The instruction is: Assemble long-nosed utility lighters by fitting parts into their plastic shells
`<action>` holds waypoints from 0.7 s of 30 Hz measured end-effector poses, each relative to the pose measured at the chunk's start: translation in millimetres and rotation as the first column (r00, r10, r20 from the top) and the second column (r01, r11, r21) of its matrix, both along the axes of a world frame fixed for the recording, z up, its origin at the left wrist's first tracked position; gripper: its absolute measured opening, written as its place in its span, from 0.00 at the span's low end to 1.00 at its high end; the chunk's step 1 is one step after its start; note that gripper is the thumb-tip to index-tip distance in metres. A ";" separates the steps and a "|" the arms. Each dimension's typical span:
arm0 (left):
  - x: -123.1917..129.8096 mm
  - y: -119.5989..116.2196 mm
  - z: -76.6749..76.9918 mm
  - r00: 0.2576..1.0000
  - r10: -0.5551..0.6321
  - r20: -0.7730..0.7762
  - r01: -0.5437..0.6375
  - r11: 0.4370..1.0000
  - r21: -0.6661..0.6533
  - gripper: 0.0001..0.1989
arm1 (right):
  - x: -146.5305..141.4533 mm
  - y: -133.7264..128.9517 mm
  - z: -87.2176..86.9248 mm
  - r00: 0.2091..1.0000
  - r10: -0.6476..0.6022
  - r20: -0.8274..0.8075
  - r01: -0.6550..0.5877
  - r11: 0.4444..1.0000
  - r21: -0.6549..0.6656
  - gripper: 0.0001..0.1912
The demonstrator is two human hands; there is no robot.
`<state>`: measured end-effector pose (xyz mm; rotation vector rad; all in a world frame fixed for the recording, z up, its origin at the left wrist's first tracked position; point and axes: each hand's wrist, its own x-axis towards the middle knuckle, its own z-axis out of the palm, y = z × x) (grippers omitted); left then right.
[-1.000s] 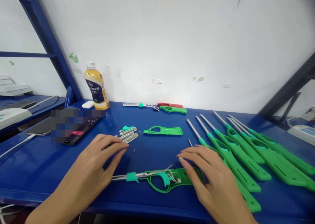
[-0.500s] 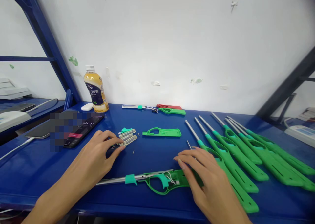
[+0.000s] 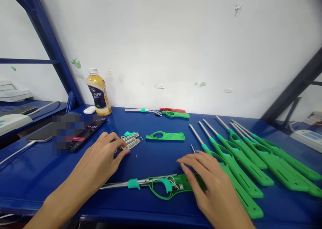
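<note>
My left hand (image 3: 104,158) touches a small pile of metal parts (image 3: 132,142), its thumb and fingertips at the near left side; what lies between them is hard to tell. My right hand (image 3: 211,182) hovers over the handle end of an opened green lighter (image 3: 184,182), fingers bent and thumb close to the index finger. Beyond those fingertips a thin metal rod (image 3: 193,148) sticks out. The opened lighter shows white wires, a turquoise trigger (image 3: 167,185) and a metal tube (image 3: 118,185). Farther back lies a loose green half shell (image 3: 166,136). Tiny screws (image 3: 136,156) lie near the pile.
Several green lighters (image 3: 248,162) lie side by side at the right. Along the wall are a red shell (image 3: 173,109), a green shell (image 3: 177,115) and a metal tube assembly (image 3: 137,110). A bottle (image 3: 99,93), a white case (image 3: 89,110) and phones (image 3: 87,135) stand or lie left.
My left hand has shifted slightly to the right at the metal parts. My right hand has barely moved, and the objects lie as before.
</note>
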<state>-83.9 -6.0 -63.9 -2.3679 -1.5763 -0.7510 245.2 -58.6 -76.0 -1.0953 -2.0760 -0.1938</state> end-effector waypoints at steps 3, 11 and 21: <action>0.8 0.5 -1.7 1.000 0.008 -0.022 -0.007 1.000 0.005 0.23 | -0.2 0.3 -0.2 1.000 0.004 -0.008 -0.004 1.000 0.003 0.10; 25.1 -28.9 11.4 0.990 -0.141 0.014 0.139 0.984 0.109 0.17 | -3.7 -10.2 9.6 0.996 0.079 0.029 -0.081 0.995 0.058 0.16; 50.3 -65.8 31.2 0.911 -0.410 0.026 0.399 0.898 0.188 0.11 | -8.8 -9.8 18.9 0.963 0.248 0.100 -0.260 0.957 0.130 0.13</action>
